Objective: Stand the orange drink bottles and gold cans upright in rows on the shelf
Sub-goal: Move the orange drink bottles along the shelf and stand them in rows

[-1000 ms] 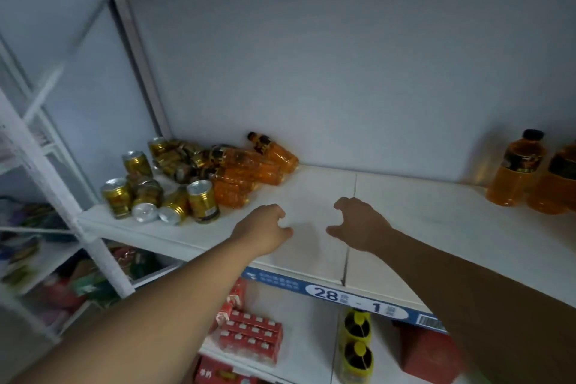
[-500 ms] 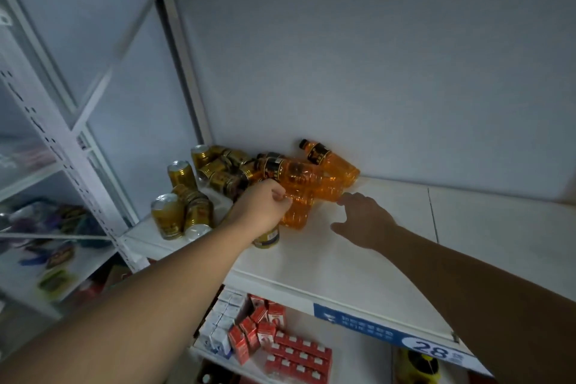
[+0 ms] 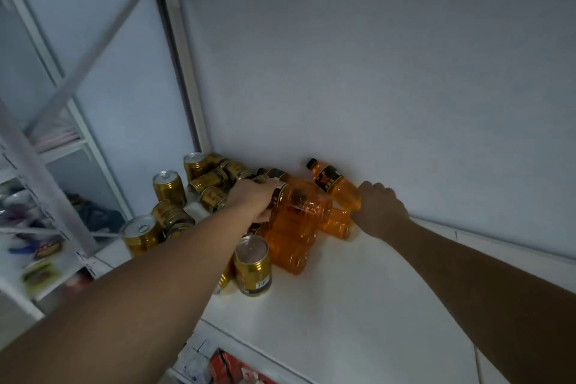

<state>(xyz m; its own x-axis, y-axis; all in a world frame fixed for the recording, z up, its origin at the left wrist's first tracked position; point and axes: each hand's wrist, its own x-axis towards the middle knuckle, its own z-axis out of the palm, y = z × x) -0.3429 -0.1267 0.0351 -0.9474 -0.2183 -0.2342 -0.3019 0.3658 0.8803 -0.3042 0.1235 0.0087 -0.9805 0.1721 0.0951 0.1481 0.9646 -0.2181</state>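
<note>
Both hands (image 3: 254, 201) (image 3: 378, 212) grip bottles (image 3: 296, 221) — lying.

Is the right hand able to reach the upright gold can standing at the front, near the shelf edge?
Probably yes: the can stands apart at the front, open from the right; the right hand would only pull back from the bottles.

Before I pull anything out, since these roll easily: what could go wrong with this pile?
The orange bottles lie heaped on each other, so lifting the one under the left hand may send the rest rolling across the shelf. The upright gold can stands right beside the heap and could get knocked over. The right hand only touches the rear bottle's base, a weak hold.
</note>
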